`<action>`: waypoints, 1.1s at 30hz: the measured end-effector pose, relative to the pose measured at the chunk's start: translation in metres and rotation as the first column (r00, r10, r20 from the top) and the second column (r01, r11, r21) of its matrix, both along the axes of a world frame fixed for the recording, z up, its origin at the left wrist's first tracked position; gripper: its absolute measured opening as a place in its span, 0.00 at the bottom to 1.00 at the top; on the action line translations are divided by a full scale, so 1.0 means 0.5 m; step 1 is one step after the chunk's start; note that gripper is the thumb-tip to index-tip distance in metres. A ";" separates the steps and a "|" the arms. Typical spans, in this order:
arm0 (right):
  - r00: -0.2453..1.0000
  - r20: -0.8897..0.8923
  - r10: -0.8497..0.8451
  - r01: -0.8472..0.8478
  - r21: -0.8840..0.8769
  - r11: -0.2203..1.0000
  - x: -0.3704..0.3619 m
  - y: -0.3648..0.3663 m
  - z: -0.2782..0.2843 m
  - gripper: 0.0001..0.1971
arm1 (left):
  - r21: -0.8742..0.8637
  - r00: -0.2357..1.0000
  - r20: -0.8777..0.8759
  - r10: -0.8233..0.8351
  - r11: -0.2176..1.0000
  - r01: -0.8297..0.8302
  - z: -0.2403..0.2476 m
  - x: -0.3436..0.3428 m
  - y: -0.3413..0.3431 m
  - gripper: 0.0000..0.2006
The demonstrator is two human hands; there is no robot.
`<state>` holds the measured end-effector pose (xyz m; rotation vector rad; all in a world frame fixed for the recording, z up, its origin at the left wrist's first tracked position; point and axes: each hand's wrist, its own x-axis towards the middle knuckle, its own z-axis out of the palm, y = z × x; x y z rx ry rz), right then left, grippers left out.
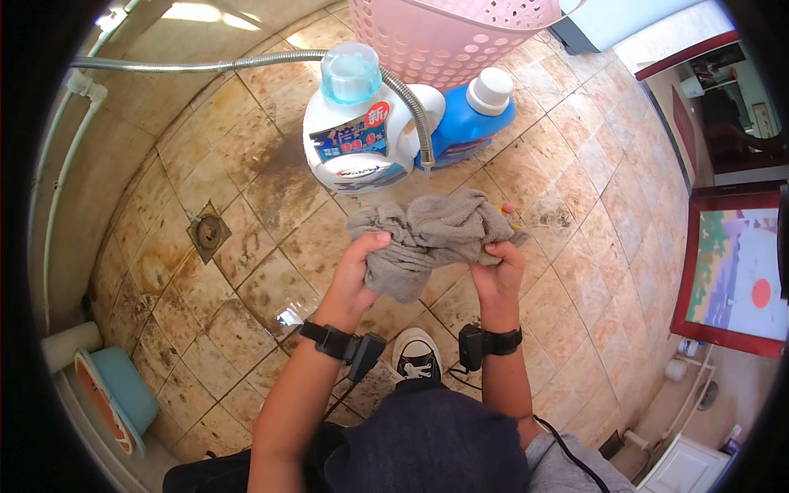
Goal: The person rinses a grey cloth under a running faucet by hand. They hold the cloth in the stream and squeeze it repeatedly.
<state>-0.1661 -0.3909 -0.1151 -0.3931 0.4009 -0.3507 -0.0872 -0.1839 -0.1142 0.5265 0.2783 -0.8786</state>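
Grey-brown, soft-textured cloth: one piece, bunched and creased, a deep fold running near its middle; held up between the two hands, above the floor.

Left hand: grasping the cloth's left end, thumb laid on top; fingers mostly hidden beneath.

Right hand: grasping the right end, thumb on top, a fingertip showing at the far edge. Small yellow patch beside that fingertip, nature unclear.

Black wrist straps with box-shaped units: two, one behind each hand.

White plastic bottle with translucent aqua cap: upright, just beyond the left hand and the cloth.

Blue plastic bottle with round white cap: upright, beyond the right hand, beside the white bottle.

Ribbed metal hose: enters far to the left, passes behind the aqua cap and bends down, its end just beyond the cloth.

Pink perforated plastic basket: farthest ahead of the hands, past both bottles.

Square floor drain: left of the left hand, set in stained beige tiles.

Blue-green plastic basin: tilted, well left of the left hand, nearer the body.

Black-and-white laced shoe: below, between the wrists.
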 end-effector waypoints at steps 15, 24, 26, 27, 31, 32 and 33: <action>0.988 0.032 -0.154 0.155 -0.027 0.988 0.017 -0.028 0.003 0.38 | 0.023 0.999 0.024 -0.029 0.999 0.028 -0.025 -0.016 0.051 0.30; 0.985 0.086 -0.150 0.149 0.018 0.989 0.005 -0.040 -0.024 0.34 | 0.004 0.999 -0.026 0.031 1.000 -0.030 -0.004 -0.007 0.028 0.30; 0.986 0.122 -0.113 0.109 0.033 0.993 0.015 -0.038 -0.019 0.34 | -0.009 0.999 -0.020 0.030 1.000 -0.030 -0.017 -0.001 0.027 0.29; 0.986 0.124 -0.113 0.109 0.034 0.993 0.019 -0.035 -0.014 0.34 | -0.028 0.999 -0.009 0.040 0.999 -0.040 -0.024 0.001 0.028 0.29; 0.985 0.134 -0.109 0.109 0.007 0.994 0.035 -0.031 -0.013 0.35 | -0.081 0.998 -0.017 0.061 0.995 -0.062 -0.029 0.007 0.031 0.29; 0.980 0.173 -0.100 0.100 0.006 0.995 0.038 -0.033 -0.019 0.35 | -0.081 0.998 -0.016 0.061 0.995 -0.062 -0.026 0.008 0.031 0.29; 0.980 0.174 -0.101 0.101 0.007 0.995 0.040 -0.035 -0.023 0.35 | -0.051 0.997 -0.008 0.082 0.995 -0.083 -0.021 0.010 0.030 0.30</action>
